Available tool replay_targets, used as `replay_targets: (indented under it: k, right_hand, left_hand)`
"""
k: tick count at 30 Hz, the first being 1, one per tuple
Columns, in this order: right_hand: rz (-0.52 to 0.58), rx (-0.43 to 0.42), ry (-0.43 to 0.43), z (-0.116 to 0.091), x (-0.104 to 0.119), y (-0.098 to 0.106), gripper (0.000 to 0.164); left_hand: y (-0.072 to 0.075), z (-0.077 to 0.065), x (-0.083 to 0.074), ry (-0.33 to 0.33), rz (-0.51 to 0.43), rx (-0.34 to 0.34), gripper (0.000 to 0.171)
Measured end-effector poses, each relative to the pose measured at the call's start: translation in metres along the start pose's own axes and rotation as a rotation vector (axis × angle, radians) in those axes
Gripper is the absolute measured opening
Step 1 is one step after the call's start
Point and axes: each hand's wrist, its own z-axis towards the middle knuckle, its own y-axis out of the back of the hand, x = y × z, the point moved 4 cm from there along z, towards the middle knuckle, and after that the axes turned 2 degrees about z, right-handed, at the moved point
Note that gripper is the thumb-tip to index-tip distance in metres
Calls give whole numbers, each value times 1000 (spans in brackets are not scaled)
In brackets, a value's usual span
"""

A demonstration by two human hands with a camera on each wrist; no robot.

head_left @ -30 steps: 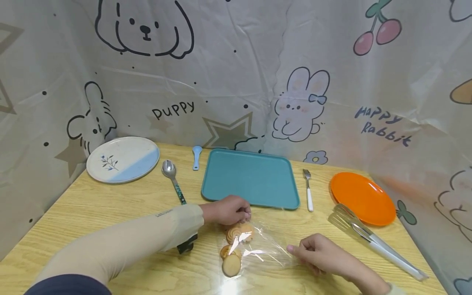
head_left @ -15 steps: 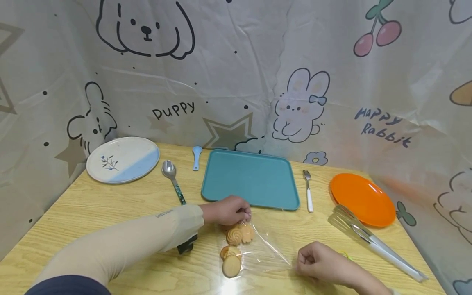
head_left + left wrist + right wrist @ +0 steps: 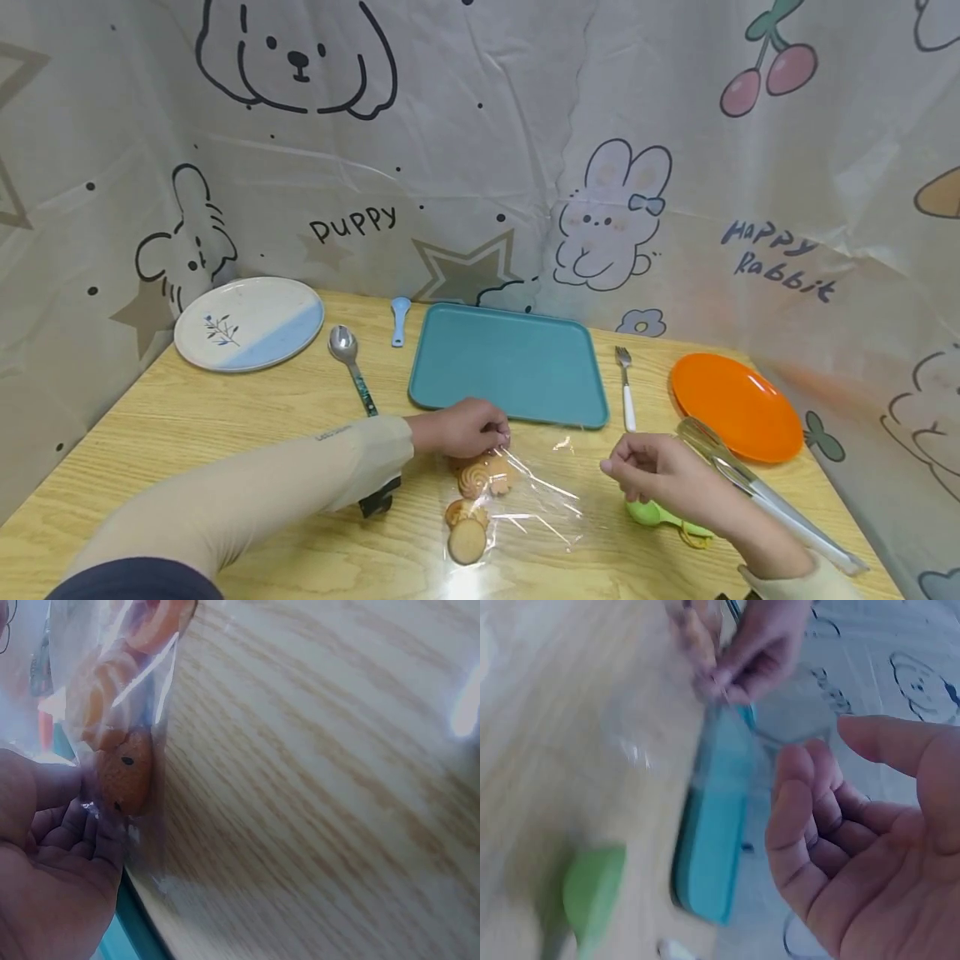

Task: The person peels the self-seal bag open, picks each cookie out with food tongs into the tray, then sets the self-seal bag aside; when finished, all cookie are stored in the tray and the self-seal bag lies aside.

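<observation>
My left hand (image 3: 471, 427) pinches the clear bag (image 3: 525, 500) by its edge, likely to stop it sliding; 4 visible cookies (image 3: 467, 542) probably weigh it onto the desk (image 3: 300, 398), near the teal tray (image 3: 510, 362). My right hand (image 3: 660, 473) hovers by the green spoon (image 3: 649, 513), thumb and fingers apart, gripping nothing.

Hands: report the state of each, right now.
Left hand: closed, pinching the bag of cookies.
Right hand: open, holding nothing.
</observation>
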Motion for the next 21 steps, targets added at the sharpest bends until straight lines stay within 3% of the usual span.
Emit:
replay_targets:
  k: [6,12,17,21]
  right_hand:
    - [-44,-37,-41,21,-5,-19,31]
    - [69,-10,-126,35,-23,-36,36]
    - [164,18,-78,42,-26,-43,30]
    - [223,4,-49,43,-26,-41,28]
  left_hand:
    - [2,0,-2,14,-18,9,17]
    - [4,2,-4,-4,-3,48,14]
    - [6,3,-5,-1,9,86,16]
    - [10,0,-10,-11,85,66,17]
